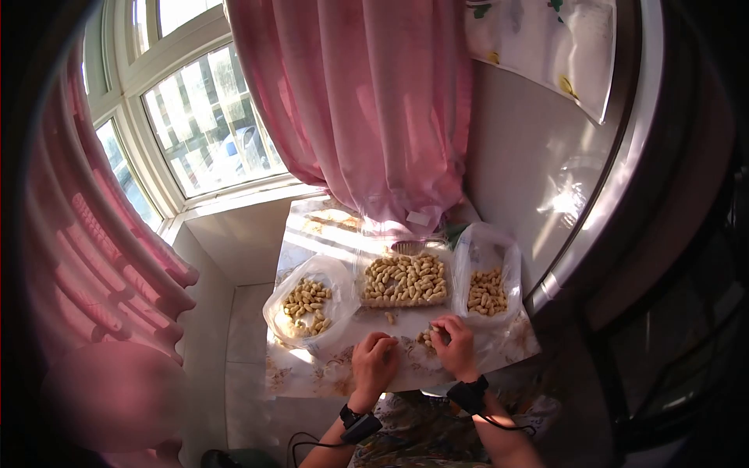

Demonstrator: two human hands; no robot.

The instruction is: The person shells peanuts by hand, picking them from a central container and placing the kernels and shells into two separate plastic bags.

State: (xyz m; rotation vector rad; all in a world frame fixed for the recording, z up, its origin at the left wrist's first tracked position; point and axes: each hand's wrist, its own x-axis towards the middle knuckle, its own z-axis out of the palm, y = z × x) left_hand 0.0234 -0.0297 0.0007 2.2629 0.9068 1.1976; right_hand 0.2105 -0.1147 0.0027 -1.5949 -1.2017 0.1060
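Note:
Low over the front of the table, my left hand (376, 361) is closed, its fingers curled in. Whatever it may hold is hidden. My right hand (454, 345) is also closed, thumb and forefinger pinched together; what lies between them is too small to make out. Beside the right fingertips is a small group of peanuts (425, 338), partly covered by the hand. A few loose peanuts (390, 317) lie between the hands and the clear tray. Unshelled peanuts (406, 279) fill that clear plastic tray (374, 303) in the middle.
A white plastic bag (273, 312) with peanuts (307, 300) stands at the left. Another bag (482, 240) with peanuts (488, 292) is at the right. The patterned table (499, 343) meets a pink curtain (351, 101) and wall. Cables (312, 443) trail from wrist devices.

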